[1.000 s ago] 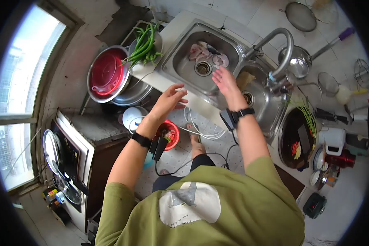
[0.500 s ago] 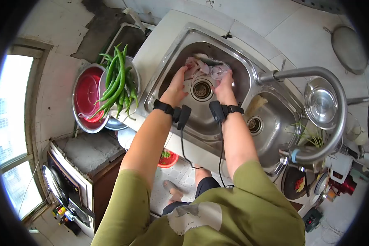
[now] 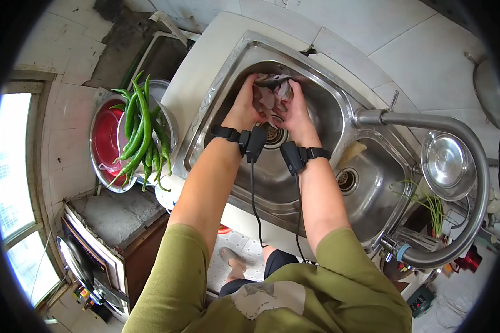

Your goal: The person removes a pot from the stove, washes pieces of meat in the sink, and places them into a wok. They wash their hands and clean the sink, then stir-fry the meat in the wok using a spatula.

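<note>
Raw fish pieces, pinkish-white flesh with some dark grey skin, are gathered between my two hands over the large basin of the steel sink. My left hand curls round their left side. On the right side my right hand cups them, thumb and fingers bent inward. Just below the fish lies the drain, partly covered by my hands. Some fingertips are hidden behind the fish.
To the left, long green chili peppers lie on bowls beside a red basin. A curved faucet pipe arches over the small right basin. Green stalks and a metal bowl are at the right.
My hands have drawn closer together and gathered the fish pieces between them, nearer the drain. Earlier the fish lay more spread out at the back of the basin. The view has shifted slightly.
</note>
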The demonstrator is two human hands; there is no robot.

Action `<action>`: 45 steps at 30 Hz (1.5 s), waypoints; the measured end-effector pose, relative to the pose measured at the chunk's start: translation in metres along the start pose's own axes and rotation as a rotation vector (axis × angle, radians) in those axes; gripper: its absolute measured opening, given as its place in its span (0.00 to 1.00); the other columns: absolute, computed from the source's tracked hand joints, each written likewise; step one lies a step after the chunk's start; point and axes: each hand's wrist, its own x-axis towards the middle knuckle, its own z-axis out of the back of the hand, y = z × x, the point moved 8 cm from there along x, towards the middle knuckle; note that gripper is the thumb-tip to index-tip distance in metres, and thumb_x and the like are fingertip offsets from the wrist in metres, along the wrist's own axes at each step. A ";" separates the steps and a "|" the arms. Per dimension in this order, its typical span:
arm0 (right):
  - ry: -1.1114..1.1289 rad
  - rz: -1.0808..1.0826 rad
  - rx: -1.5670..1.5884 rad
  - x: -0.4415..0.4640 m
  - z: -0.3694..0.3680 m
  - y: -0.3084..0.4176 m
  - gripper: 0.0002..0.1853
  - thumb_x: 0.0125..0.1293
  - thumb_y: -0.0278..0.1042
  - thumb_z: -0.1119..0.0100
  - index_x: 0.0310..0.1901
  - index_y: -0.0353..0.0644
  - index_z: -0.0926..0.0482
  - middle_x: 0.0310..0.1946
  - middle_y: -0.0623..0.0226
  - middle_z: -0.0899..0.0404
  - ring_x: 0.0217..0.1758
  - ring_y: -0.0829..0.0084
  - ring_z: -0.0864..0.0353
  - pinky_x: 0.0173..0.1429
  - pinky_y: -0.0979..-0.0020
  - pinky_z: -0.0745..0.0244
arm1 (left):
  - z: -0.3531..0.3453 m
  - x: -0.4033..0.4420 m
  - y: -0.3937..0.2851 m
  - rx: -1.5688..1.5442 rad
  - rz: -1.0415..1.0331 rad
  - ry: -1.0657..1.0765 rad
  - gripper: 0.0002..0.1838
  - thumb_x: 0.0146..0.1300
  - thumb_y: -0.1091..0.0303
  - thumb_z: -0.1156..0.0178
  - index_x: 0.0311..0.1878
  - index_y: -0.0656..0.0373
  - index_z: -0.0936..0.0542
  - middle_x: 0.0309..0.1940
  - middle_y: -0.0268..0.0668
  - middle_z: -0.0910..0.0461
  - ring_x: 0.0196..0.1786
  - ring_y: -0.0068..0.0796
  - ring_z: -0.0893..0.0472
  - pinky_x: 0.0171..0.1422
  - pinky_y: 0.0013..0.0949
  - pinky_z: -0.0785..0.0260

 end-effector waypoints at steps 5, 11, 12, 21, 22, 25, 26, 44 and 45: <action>0.058 -0.053 -0.003 0.007 0.002 -0.001 0.36 0.54 0.76 0.36 0.56 0.58 0.20 0.58 0.73 0.25 0.66 0.60 0.32 0.71 0.42 0.46 | 0.013 0.011 0.008 -0.044 0.081 -0.063 0.26 0.65 0.38 0.41 0.55 0.46 0.21 0.57 0.35 0.23 0.62 0.44 0.29 0.63 0.67 0.41; 0.078 -0.010 -0.109 0.009 -0.012 -0.003 0.38 0.54 0.76 0.35 0.60 0.60 0.21 0.61 0.66 0.25 0.68 0.57 0.32 0.70 0.38 0.44 | 0.007 0.016 0.012 -0.076 0.042 -0.041 0.24 0.66 0.41 0.44 0.56 0.45 0.19 0.59 0.37 0.20 0.64 0.47 0.27 0.67 0.65 0.44; 0.063 -0.005 -0.123 0.010 -0.013 -0.004 0.37 0.55 0.76 0.34 0.60 0.60 0.21 0.62 0.65 0.25 0.68 0.57 0.31 0.68 0.38 0.41 | 0.001 0.011 0.011 -0.120 0.013 -0.013 0.22 0.67 0.44 0.44 0.56 0.44 0.18 0.59 0.37 0.19 0.63 0.47 0.25 0.68 0.65 0.45; 0.171 -0.002 -0.071 -0.016 -0.036 -0.025 0.31 0.58 0.74 0.36 0.54 0.61 0.18 0.55 0.71 0.16 0.61 0.61 0.22 0.63 0.44 0.37 | 0.019 0.019 0.011 -0.133 -0.372 -0.080 0.15 0.64 0.61 0.35 0.49 0.60 0.16 0.36 0.34 0.17 0.38 0.28 0.19 0.44 0.37 0.25; 0.148 -0.015 -0.041 -0.020 -0.036 -0.026 0.27 0.60 0.70 0.34 0.52 0.60 0.17 0.51 0.74 0.15 0.56 0.66 0.19 0.58 0.49 0.30 | 0.019 0.012 0.008 -0.085 -0.469 -0.117 0.13 0.65 0.61 0.36 0.47 0.59 0.17 0.36 0.33 0.18 0.39 0.29 0.19 0.46 0.36 0.25; 0.196 0.076 0.133 -0.044 -0.039 -0.021 0.23 0.62 0.63 0.30 0.49 0.56 0.16 0.44 0.72 0.14 0.45 0.72 0.15 0.49 0.63 0.21 | 0.008 -0.028 0.006 0.000 -0.605 -0.116 0.15 0.64 0.60 0.34 0.47 0.61 0.18 0.35 0.32 0.20 0.41 0.27 0.20 0.47 0.34 0.25; 0.219 0.108 0.215 -0.056 -0.038 -0.017 0.20 0.64 0.57 0.29 0.49 0.54 0.16 0.42 0.73 0.14 0.43 0.75 0.15 0.46 0.70 0.19 | -0.001 -0.055 0.003 0.077 -0.725 -0.198 0.18 0.63 0.60 0.33 0.48 0.64 0.19 0.38 0.33 0.21 0.41 0.25 0.20 0.48 0.33 0.26; 0.111 0.377 0.150 -0.232 0.001 -0.027 0.29 0.71 0.57 0.38 0.63 0.42 0.24 0.58 0.62 0.19 0.60 0.65 0.18 0.65 0.63 0.21 | -0.030 -0.258 0.074 0.398 -1.184 -0.323 0.10 0.59 0.62 0.31 0.38 0.58 0.15 0.47 0.42 0.23 0.51 0.49 0.29 0.60 0.46 0.40; 0.122 0.376 0.138 -0.245 -0.003 -0.034 0.29 0.71 0.57 0.38 0.63 0.42 0.24 0.58 0.62 0.19 0.60 0.65 0.18 0.65 0.63 0.21 | -0.021 -0.267 0.079 0.386 -1.191 -0.333 0.10 0.59 0.62 0.31 0.38 0.58 0.15 0.47 0.42 0.23 0.51 0.49 0.29 0.60 0.46 0.40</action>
